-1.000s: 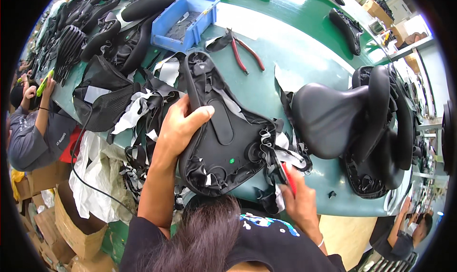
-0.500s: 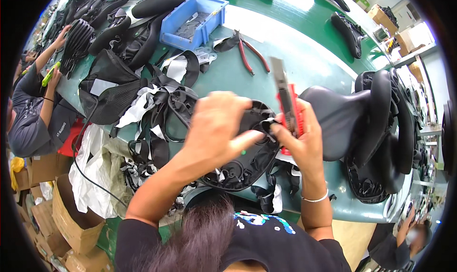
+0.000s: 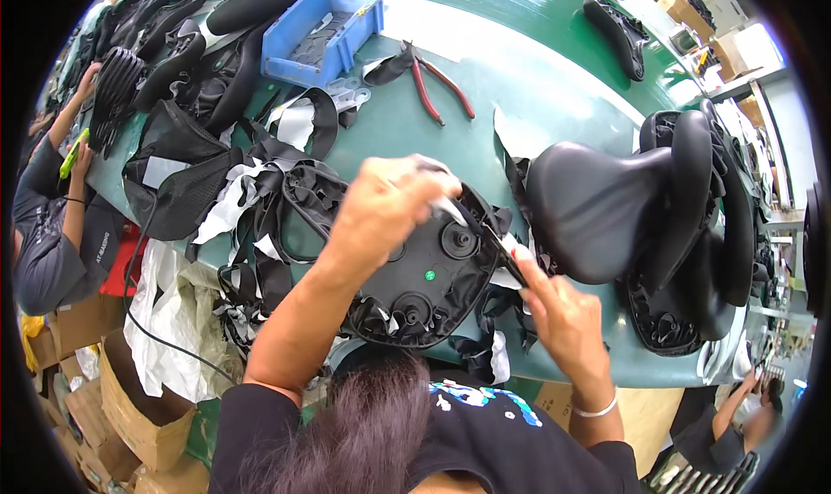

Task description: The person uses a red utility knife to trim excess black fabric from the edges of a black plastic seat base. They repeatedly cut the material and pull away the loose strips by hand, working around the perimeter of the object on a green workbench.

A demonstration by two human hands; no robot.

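An upturned black bicycle saddle [image 3: 402, 279] lies in front of me, its underside showing round sockets and a small green dot. My left hand [image 3: 385, 210] is closed at its far rim, pinching a strip of black cover material with a pale back [image 3: 447, 208]. In my right hand [image 3: 564, 321] is a red-handled utility knife [image 3: 509, 262], mostly hidden by the fingers. Its dark blade end lies against the saddle's right rim. A trimmed-looking black and white strip [image 3: 512, 152] rests on the table just beyond the knife.
Red-handled pliers [image 3: 426, 89] and a blue bin [image 3: 325, 40] stand at the back. Finished-looking saddles [image 3: 597, 208] are stacked on the right. Black and white scraps [image 3: 234, 202] pile up at left. A co-worker [image 3: 65, 208] is at far left; cardboard boxes [image 3: 143, 399] sit below.
The knife has come down from upright beside the saddle to its right rim. My left hand, spread before, has closed on cover material. A strip now lies beyond the knife.
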